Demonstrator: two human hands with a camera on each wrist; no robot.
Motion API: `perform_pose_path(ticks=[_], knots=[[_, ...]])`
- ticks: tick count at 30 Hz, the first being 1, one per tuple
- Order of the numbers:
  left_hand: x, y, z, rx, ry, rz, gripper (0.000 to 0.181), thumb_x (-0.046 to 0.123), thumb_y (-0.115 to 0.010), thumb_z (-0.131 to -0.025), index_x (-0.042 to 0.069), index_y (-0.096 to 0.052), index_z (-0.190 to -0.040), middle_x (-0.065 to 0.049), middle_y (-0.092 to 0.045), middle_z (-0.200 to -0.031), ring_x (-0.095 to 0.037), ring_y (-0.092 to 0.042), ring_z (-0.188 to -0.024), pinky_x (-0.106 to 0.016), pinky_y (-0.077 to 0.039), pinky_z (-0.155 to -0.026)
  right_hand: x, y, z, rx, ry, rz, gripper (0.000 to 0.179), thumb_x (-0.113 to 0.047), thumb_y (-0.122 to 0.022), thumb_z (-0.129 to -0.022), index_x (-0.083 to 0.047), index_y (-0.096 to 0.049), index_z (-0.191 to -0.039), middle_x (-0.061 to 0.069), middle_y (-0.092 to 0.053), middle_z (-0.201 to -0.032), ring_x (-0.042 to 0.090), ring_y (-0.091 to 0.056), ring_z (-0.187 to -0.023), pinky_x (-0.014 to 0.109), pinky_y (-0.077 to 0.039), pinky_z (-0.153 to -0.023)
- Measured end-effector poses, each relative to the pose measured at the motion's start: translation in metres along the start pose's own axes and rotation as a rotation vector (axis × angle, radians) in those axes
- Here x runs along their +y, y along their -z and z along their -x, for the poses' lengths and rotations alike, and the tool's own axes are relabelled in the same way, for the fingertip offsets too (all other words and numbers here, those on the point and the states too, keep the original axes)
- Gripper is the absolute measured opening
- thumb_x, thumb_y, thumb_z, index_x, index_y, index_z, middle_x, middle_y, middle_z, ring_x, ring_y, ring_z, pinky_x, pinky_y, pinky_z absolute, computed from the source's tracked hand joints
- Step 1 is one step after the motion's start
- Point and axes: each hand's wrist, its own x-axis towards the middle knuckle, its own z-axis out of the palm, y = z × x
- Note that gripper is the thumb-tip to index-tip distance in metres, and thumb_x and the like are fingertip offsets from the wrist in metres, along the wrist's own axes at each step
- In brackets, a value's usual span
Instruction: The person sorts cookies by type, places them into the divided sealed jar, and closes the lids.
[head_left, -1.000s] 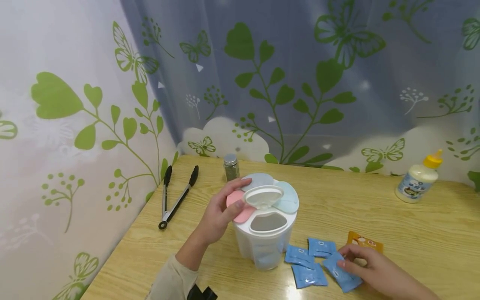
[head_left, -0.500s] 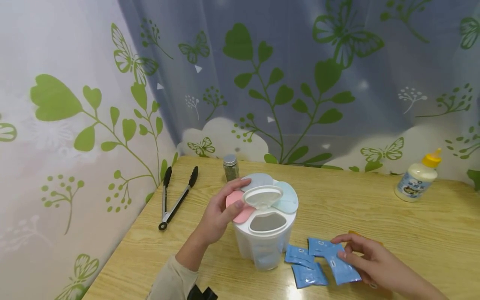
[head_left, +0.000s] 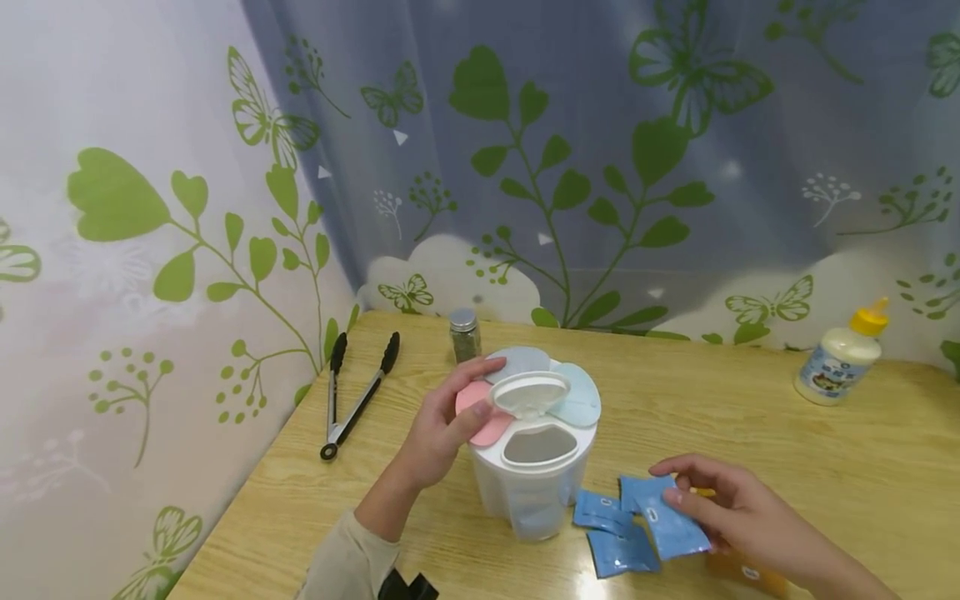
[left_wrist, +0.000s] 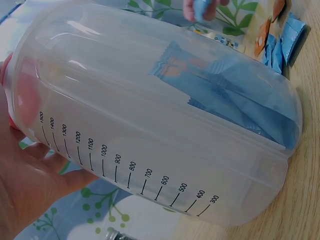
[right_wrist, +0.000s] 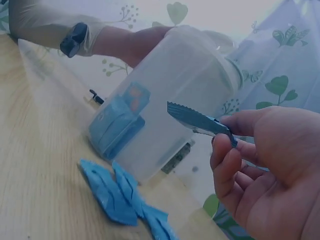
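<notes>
A white lidded food storage container [head_left: 491,487] with pink, grey and pale blue lids stands on the table; its front white flap [head_left: 531,392] is up, baring an opening. My left hand [head_left: 435,429] grips the container's top left edge, thumb on the pink lid. Through the clear wall in the left wrist view, several blue packets [left_wrist: 225,92] show at the bottom. My right hand [head_left: 738,512] pinches one blue packet [right_wrist: 197,120] between thumb and fingers, raised above the table. Other blue packets [head_left: 624,552] lie between that hand and the container.
An orange packet [head_left: 750,575] lies partly hidden under my right hand. Tongs [head_left: 360,408] with black tips lie at left, spread apart. Behind the container stands a small spice jar [head_left: 465,337]. A squeeze bottle [head_left: 836,367] with a yellow cap is at the far right.
My right hand has lifted the blue packet off the table and brought it slightly left, toward the container. The left hand has stayed on the container.
</notes>
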Motion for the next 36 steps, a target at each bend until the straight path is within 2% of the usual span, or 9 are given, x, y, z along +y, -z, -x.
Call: perform_pose_path(ticks=[3, 8, 16, 24, 30, 36], knots=[[-0.001, 0.0, 0.0, -0.002, 0.01, 0.003, 0.049, 0.026, -0.053, -0.1, 0.003, -0.05, -0.143, -0.015, -0.044, -0.154, -0.031, -0.032, -0.148, -0.023, -0.04, -0.111, -0.008, -0.002, -0.001, 0.027, 0.056, 0.016, 0.03, -0.018, -0.052, -0.104, -0.007, -0.056, -0.132, -0.001, -0.06, -0.087, 0.017, -0.047, -0.049, 0.031, -0.048, -0.045], [-0.001, 0.0, 0.0, -0.002, 0.008, 0.006, 0.049, 0.026, -0.054, -0.1, 0.003, -0.05, -0.143, -0.015, -0.043, -0.154, -0.033, -0.031, -0.148, -0.023, -0.04, -0.111, -0.023, -0.006, -0.004, 0.071, 0.195, 0.02, 0.027, -0.008, -0.05, -0.104, -0.01, -0.058, -0.129, -0.005, -0.056, -0.075, 0.022, -0.048, -0.049, 0.033, -0.048, -0.044], [0.0, 0.0, 0.0, -0.002, 0.008, -0.001, 0.049, 0.027, -0.054, -0.1, 0.005, -0.05, -0.143, -0.012, -0.045, -0.153, -0.029, -0.03, -0.149, -0.024, -0.038, -0.113, -0.047, -0.013, -0.01, 0.108, 0.321, -0.02, 0.029, 0.0, -0.049, -0.102, -0.009, -0.061, -0.126, -0.007, -0.057, -0.078, 0.023, -0.045, -0.05, 0.034, -0.045, -0.043], [0.0, -0.001, -0.001, -0.004, 0.01, 0.004, 0.05, 0.028, -0.054, -0.099, 0.004, -0.05, -0.143, -0.013, -0.043, -0.154, -0.031, -0.029, -0.149, -0.023, -0.038, -0.112, -0.067, -0.021, -0.022, 0.21, 0.331, -0.107, 0.024, -0.002, -0.052, -0.102, -0.015, -0.066, -0.116, -0.007, -0.061, -0.082, 0.017, -0.048, -0.053, 0.035, -0.04, -0.043], [0.0, -0.001, 0.0, -0.001, 0.011, 0.0, 0.049, 0.026, -0.054, -0.099, 0.003, -0.05, -0.143, -0.014, -0.043, -0.155, -0.032, -0.029, -0.149, -0.023, -0.04, -0.111, -0.084, -0.03, -0.034, 0.213, 0.368, -0.139, 0.022, -0.003, -0.055, -0.1, -0.015, -0.067, -0.114, -0.007, -0.061, -0.08, 0.016, -0.05, -0.052, 0.033, -0.043, -0.044], [0.001, -0.001, 0.0, 0.015, 0.022, 0.006, 0.049, 0.025, -0.055, -0.099, 0.005, -0.05, -0.143, -0.012, -0.044, -0.154, -0.029, -0.029, -0.149, -0.023, -0.039, -0.112, -0.102, -0.041, -0.044, 0.228, 0.389, -0.176, 0.022, -0.004, -0.059, -0.099, -0.016, -0.067, -0.116, -0.007, -0.064, -0.084, 0.015, -0.051, -0.05, 0.031, -0.043, -0.043]])
